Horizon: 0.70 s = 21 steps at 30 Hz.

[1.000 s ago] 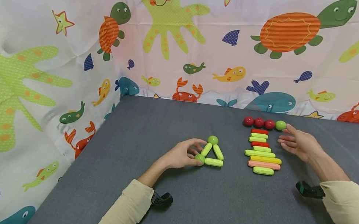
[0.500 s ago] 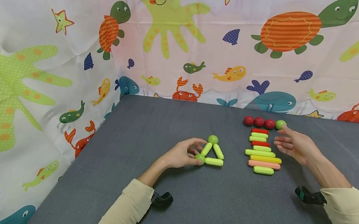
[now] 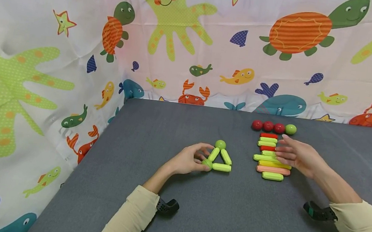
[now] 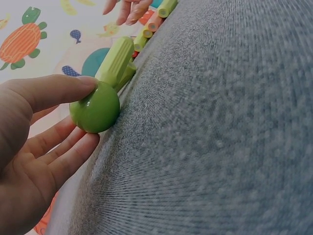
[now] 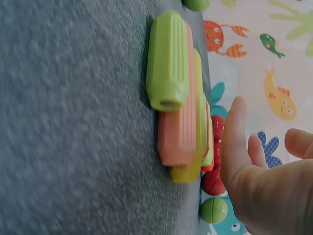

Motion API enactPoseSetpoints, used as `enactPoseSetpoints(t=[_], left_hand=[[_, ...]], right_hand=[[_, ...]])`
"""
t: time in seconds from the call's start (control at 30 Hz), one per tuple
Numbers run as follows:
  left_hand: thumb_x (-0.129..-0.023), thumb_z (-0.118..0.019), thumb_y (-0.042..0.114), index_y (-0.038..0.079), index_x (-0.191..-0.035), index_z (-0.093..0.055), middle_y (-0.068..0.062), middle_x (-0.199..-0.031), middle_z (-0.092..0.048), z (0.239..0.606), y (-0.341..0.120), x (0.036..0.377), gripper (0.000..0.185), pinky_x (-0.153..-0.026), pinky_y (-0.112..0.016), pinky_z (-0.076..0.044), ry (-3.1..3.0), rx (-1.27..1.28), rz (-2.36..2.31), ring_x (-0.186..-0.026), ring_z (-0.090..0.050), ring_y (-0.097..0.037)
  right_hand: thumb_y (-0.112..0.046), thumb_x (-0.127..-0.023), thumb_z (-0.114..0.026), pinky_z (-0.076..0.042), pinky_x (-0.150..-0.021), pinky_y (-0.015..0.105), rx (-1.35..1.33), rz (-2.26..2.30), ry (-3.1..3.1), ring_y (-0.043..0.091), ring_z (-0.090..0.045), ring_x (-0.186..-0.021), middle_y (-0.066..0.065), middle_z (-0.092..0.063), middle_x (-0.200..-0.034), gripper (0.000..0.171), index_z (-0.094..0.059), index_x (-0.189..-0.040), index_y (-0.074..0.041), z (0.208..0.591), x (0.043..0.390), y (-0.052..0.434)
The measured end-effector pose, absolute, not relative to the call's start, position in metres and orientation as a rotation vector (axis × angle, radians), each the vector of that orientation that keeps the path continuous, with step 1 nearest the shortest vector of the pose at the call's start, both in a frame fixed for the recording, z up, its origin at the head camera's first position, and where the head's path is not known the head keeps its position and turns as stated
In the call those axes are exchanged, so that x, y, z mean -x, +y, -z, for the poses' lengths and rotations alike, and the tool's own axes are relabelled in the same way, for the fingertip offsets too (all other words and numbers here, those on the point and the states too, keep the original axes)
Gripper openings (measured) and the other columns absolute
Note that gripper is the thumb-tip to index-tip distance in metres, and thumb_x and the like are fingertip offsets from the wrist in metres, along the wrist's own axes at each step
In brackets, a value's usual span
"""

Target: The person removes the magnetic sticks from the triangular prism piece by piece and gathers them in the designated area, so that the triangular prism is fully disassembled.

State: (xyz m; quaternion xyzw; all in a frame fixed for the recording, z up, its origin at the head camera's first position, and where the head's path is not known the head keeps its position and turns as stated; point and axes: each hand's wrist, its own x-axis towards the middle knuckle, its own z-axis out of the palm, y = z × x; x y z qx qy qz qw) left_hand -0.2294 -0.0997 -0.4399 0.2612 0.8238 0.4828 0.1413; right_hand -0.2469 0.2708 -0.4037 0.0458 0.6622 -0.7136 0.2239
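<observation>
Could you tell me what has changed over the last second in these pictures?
The right hand has drawn back from the green ball at the end of the ball row and now hovers open over the stacked sticks. The left hand keeps its grip on the triangle's corner ball. Nothing else has shifted.

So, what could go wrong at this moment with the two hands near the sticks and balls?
1. The right hand hovers open over the stack of plastic sticks; a sideways brush might scatter them or knock the row of three red balls and one green ball, which could roll on the grey cloth table.
2. The left hand pinches the glossy green corner ball of the green stick triangle; a pull could perhaps detach a stick.
</observation>
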Motion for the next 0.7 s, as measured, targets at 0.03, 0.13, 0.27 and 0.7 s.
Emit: enactPoseSetpoints(t=[0.03, 0.13, 0.27, 0.7], left_hand=[[-0.082, -0.076, 0.007, 0.011, -0.138, -0.047, -0.006, -0.118, -0.054, 0.440, -0.100, 0.229, 0.063, -0.081, -0.024, -0.050, 2.375, -0.758, -1.399, -0.099, -0.058, -0.013], [-0.082, -0.076, 0.007, 0.010, -0.138, -0.047, -0.007, -0.118, -0.054, 0.440, -0.100, 0.229, 0.064, -0.081, -0.025, -0.050, 2.372, -0.768, -1.403, -0.100, -0.058, -0.015], [-0.082, -0.076, 0.007, 0.010, -0.139, -0.047, -0.008, -0.119, -0.054, 0.439, -0.100, 0.229, 0.064, -0.082, -0.025, -0.050, 2.371, -0.768, -1.403, -0.100, -0.058, -0.015], [-0.083, -0.075, 0.007, 0.011, -0.140, -0.045, -0.011, -0.122, -0.054, 0.440, -0.101, 0.229, 0.064, -0.083, -0.026, -0.049, 2.357, -0.752, -1.402, -0.106, -0.058, -0.022]], right_hand=[[-0.043, -0.097, -0.049, -0.053, -0.081, 0.032, -0.114, 1.959, 1.837, 0.015, -0.066, -0.088, 0.005, -0.062, -0.098, 0.080, -0.013, -0.146, 0.009, 0.404, 0.246, 0.269], [-0.043, -0.098, -0.047, -0.053, -0.081, 0.031, -0.072, 1.926, 1.870, 0.013, -0.066, -0.089, 0.004, -0.061, -0.099, 0.079, -0.014, -0.145, 0.010, 0.404, 0.242, 0.264], [-0.044, -0.098, -0.047, -0.052, -0.082, 0.032, -0.062, 1.898, 1.865, 0.013, -0.065, -0.091, 0.004, -0.061, -0.103, 0.078, -0.015, -0.146, 0.008, 0.404, 0.236, 0.255], [-0.043, -0.098, -0.047, -0.051, -0.086, 0.038, -0.057, 1.889, 1.758, 0.020, -0.062, -0.096, 0.013, -0.054, -0.110, 0.070, -0.026, -0.142, 0.007, 0.405, 0.228, 0.225]])
